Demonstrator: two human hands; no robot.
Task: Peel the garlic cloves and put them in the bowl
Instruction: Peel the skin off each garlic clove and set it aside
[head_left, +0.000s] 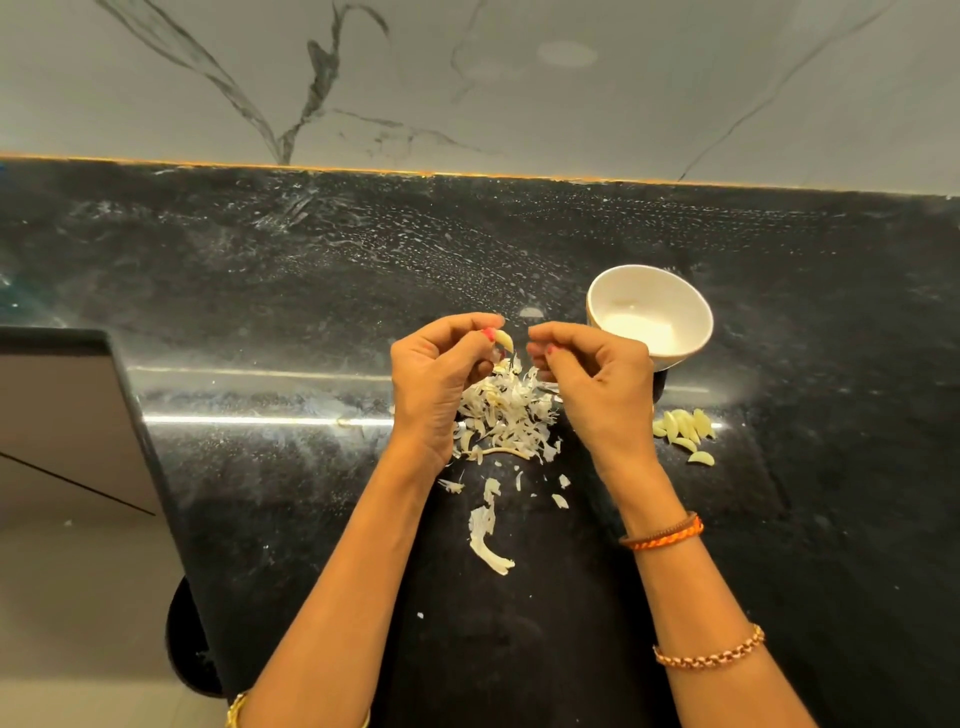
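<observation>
Pinching a single pale, curved garlic clove (504, 341) between thumb and fingertips, my left hand (434, 384) holds it above the black speckled stone countertop (311, 270). My right hand (592, 382) is curled just beside it, fingertips drawn together near the clove; I cannot tell whether they grip a scrap of skin or nothing at all.

Count of items: one clove in hand; one loose heap of white papery garlic skins (501, 410) on the counter between and below the two hands; a few stray skin strips (485, 535) lying nearer to me. A cluster of peeled yellowish cloves (685, 431) lies on the counter to the right of my right wrist, roughly six or seven; the exact number is hard to read because they overlap.

Containers: one round white ceramic bowl (649, 312) stands beyond my right hand, tilted toward me in this wide view. No cloves are visible in it; only its pale interior shows.

On the right forearm I see two bracelets: one orange braided band (662, 535) at the wrist and one copper-coloured chain (709, 649) further up.
</observation>
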